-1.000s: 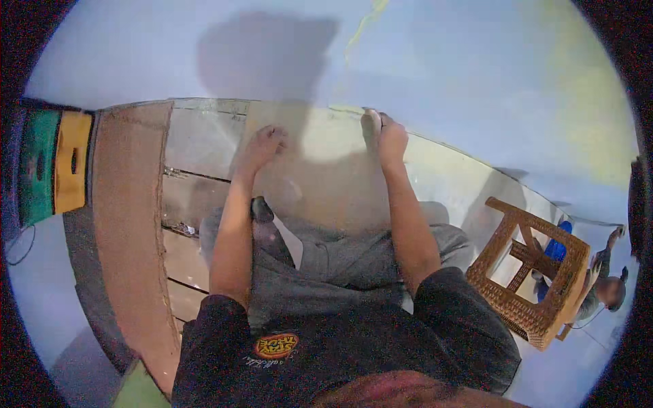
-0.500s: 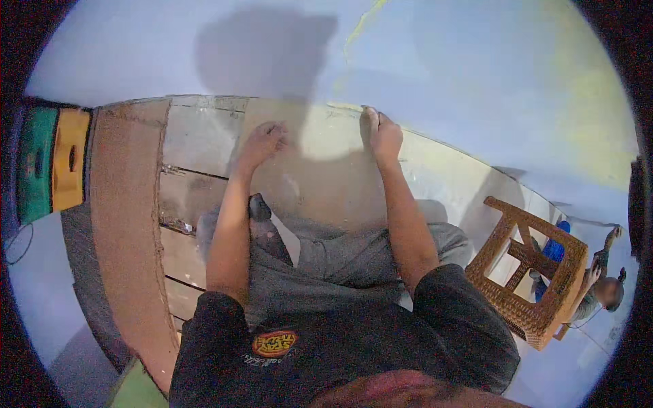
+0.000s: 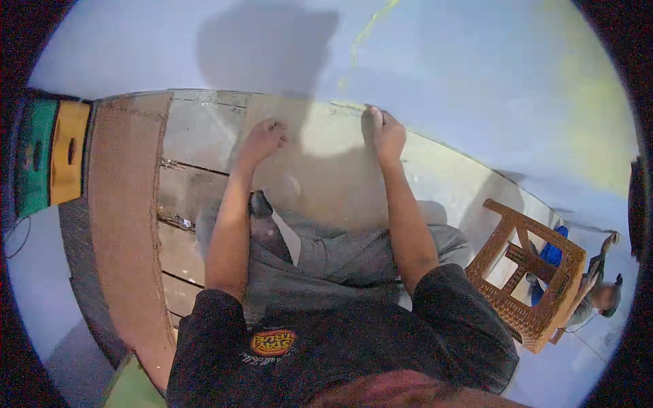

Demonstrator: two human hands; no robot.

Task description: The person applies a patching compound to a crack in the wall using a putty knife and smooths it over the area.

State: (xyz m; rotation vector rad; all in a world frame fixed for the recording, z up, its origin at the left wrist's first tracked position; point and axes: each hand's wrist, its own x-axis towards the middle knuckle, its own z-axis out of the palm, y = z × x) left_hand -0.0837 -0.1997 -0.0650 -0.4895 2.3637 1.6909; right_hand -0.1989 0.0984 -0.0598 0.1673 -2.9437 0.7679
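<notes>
My left hand (image 3: 264, 144) is raised over the pale floor near the wall. Its fingers are curled in, and whatever they may hold is too small to tell. Off to the right, my right hand (image 3: 389, 139) is closed with the thumb side up, close to the foot of the wall. Anything in its fingers cannot be made out. The two hands are apart, with a shaded brownish patch of floor (image 3: 323, 187) showing between them. My crossed legs in grey trousers (image 3: 340, 255) lie below, with a dark sock (image 3: 260, 206) on one foot.
A brown woven-pattern stool (image 3: 544, 285) lies tipped at the right, with a person (image 3: 602, 296) beyond it. Green (image 3: 35, 156) and yellow crates (image 3: 70, 153) stand at the far left. Brown cardboard (image 3: 126, 224) runs along the left. The pale wall (image 3: 442, 61) rises ahead.
My hands hold nearly the same pose, with the left fingers turned slightly. The whole view has shifted a little.
</notes>
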